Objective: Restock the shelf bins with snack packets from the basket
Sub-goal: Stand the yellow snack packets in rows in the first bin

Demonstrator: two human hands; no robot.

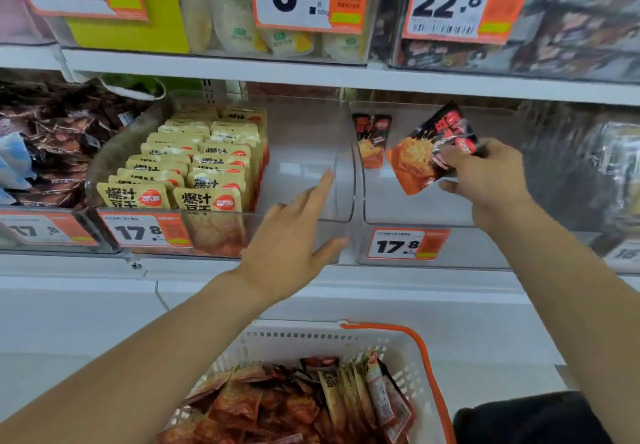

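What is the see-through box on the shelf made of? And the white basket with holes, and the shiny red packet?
The bin looks like clear hard plastic: you see through its glossy curved wall. The basket seems moulded white plastic, matte, with neat rows of slots. The packet in the right hand looks like thin printed plastic film or foil; it crinkles and shines.

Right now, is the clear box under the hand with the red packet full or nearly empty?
Nearly empty: the clear bin shows one packet standing at its back.
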